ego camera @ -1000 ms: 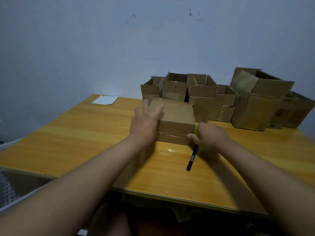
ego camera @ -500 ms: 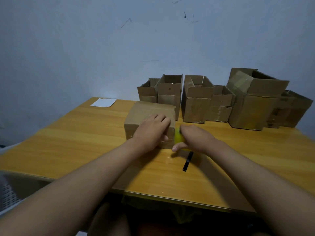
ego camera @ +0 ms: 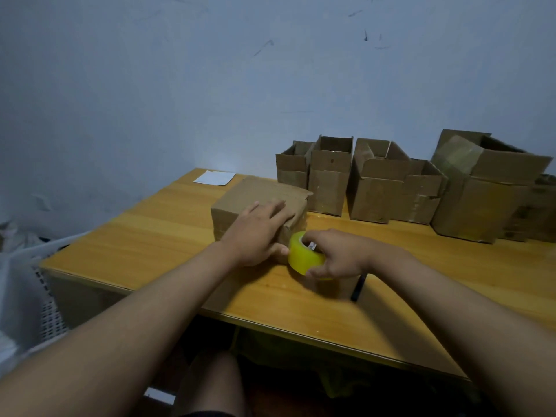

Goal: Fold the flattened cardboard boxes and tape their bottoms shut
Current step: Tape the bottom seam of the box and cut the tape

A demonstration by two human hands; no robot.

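In the head view, just left of frame centre, the left hand (ego camera: 255, 233) presses flat, fingers straight, on an upturned cardboard box (ego camera: 258, 200) on the table (ego camera: 150, 236). The right hand (ego camera: 337, 254) grips one yellow tape roll (ego camera: 302, 255), fingers curled around it, against the box's near corner. Taping the bottom seems underway; next, draw the tape across the seam. About six folded boxes (ego camera: 391, 188) stand at the right, beside one pen (ego camera: 358, 288) and one paper sheet (ego camera: 214, 177).

A wooden table (ego camera: 168, 236) is seen carrying a closed cardboard box (ego camera: 258, 194) under the left hand (ego camera: 255, 233), a black pen (ego camera: 359, 285) beneath the right hand (ego camera: 340, 254), open boxes (ego camera: 388, 188) lined beyond both hands, and white paper (ego camera: 214, 178) far left.
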